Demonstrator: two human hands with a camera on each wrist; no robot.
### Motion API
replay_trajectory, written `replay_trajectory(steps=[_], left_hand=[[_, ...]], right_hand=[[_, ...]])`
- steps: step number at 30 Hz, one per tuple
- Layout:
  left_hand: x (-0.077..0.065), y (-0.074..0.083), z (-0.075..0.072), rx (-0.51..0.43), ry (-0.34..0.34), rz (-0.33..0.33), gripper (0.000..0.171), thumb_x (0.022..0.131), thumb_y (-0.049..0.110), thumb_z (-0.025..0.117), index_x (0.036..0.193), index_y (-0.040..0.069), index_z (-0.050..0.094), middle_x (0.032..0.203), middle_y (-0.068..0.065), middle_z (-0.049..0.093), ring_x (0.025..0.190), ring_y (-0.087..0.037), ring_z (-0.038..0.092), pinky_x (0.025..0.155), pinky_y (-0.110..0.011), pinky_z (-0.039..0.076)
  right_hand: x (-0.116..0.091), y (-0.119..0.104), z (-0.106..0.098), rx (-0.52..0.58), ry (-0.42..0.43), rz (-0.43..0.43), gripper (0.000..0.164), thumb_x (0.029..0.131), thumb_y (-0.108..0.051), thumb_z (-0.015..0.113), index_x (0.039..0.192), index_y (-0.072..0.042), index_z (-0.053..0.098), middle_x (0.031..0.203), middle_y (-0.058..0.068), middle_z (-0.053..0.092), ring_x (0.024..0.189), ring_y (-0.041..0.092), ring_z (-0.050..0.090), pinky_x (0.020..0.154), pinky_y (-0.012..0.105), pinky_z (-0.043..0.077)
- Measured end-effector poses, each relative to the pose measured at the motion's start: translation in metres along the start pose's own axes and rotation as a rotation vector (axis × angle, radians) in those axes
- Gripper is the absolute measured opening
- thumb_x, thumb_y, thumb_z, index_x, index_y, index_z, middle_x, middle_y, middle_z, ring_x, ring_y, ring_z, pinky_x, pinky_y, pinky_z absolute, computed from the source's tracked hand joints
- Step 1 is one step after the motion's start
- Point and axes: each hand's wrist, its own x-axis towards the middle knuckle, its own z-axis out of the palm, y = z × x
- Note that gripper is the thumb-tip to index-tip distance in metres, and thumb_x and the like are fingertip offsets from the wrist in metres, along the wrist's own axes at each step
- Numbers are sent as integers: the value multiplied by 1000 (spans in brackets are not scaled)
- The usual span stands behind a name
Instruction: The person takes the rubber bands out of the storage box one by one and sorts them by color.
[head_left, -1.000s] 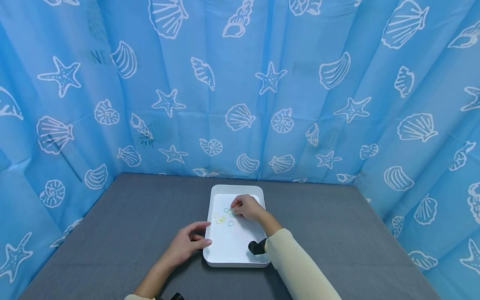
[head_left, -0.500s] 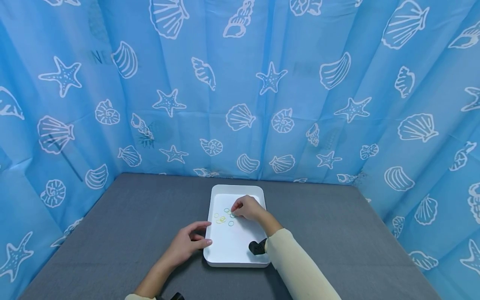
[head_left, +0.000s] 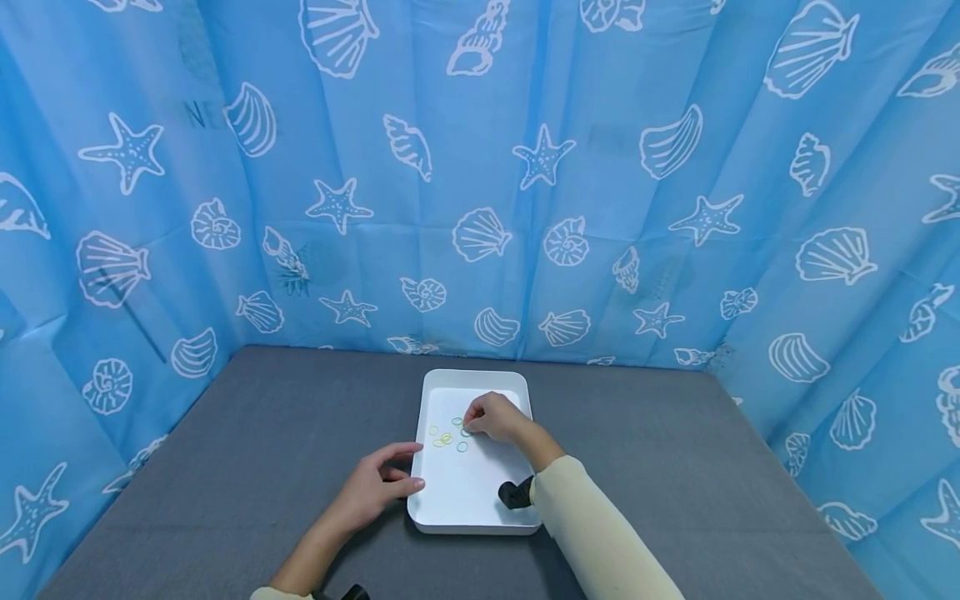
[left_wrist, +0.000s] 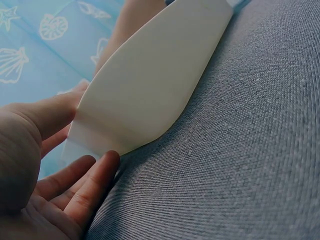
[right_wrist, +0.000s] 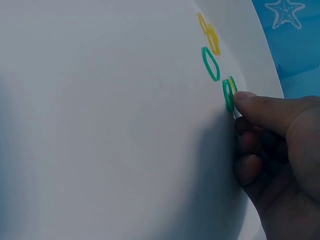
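Observation:
A white rectangular tray (head_left: 472, 500) stands on the grey cloth, with thin yellow rubber bands (head_left: 446, 438) and green rubber bands (head_left: 462, 447) lying loose on its floor. My left hand (head_left: 367, 490) holds the tray's left side. In the left wrist view, fingers lie on both sides of the tray wall (left_wrist: 140, 85). Inside the tray, my right hand (head_left: 495, 417) is lowered to the floor with thumb and forefinger pinched together at a rubber band. In the right wrist view, the thumb touches a green band (right_wrist: 227, 95) that overlaps a yellow one; the fingertips partly hide them.
Grey cloth (head_left: 300, 400) covers the table around the tray. A blue curtain (head_left: 480, 292) with white shells and starfish hangs behind and at both sides. The tray's low walls surround the bands. A black wrist device (head_left: 515, 493) sits over the tray's right side.
My right hand shifts very slightly, and the green band at its fingertips moves a little to the right. The left hand and tray stay in place.

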Motion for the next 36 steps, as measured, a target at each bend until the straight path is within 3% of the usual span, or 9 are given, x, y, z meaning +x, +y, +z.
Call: replay_trajectory(steps=[14,25,36], left_hand=[[0,1,0,7,0,-5,55,81,20,80,131,12,60,126,-13,58,85,-19,60,69,-34,47],[0,1,0,7,7,-11,54,80,21,81,130,13,61,125,-12,58,85,-19,60,68,-34,47],[1,-2,0,14,-4,-3,54,81,23,81,130,13,61,125,-12,58,86,-19,60,69,-33,47]], right_hand=[[-2,0,-1,-34,-16,-12,14,87,-11,74,75,-13,67,73,-3,59,71,13,51,67,28,41],[-5,1,-9,47,42,-15,11,89,-10,71,79,-11,67,75,0,58,72,16,51,65,29,42],[-10,-1,-29,47,106,-82,10,91,-9,68,81,-11,68,76,-1,60,72,16,53,66,29,44]])
